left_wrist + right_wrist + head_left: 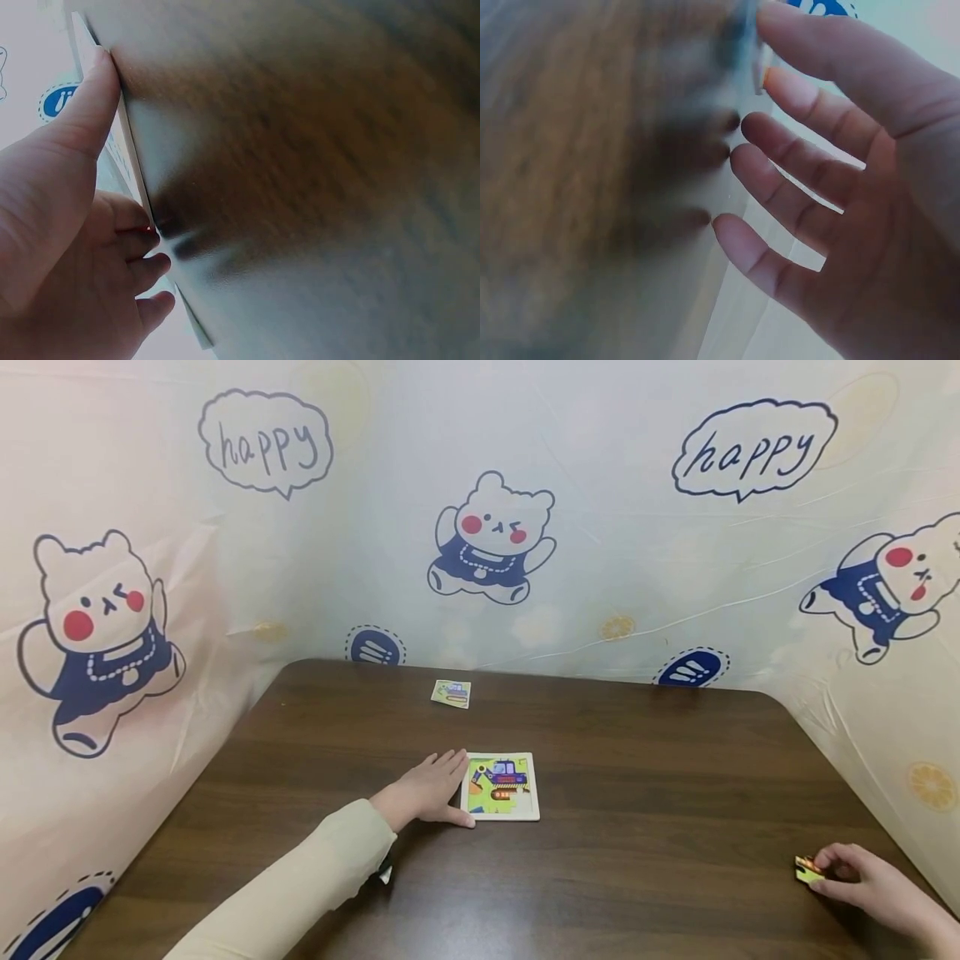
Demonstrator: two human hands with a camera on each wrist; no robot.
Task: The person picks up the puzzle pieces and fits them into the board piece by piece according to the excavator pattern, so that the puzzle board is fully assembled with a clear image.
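A jigsaw puzzle of an excavator in a white square tray (536,789) lies flat mid-table. Its lower right corner shows bare pale backing. My left hand (433,789) lies along the tray's left edge, its fingers near the upper left corner and its thumb at the lower left. From the left wrist view, this hand (82,195) touches the tray's side with extended fingers. At the table's right side, my right hand (870,881) pinches a green and orange puzzle piece (808,870) between thumb and fingers. In the right wrist view, only a thin edge of the piece (760,71) shows.
A small picture card (452,694) with a similar excavator lies near the back edge of the dark wooden table (637,860). Printed cloth (600,552) with cartoon bears hangs behind the table and along both sides.
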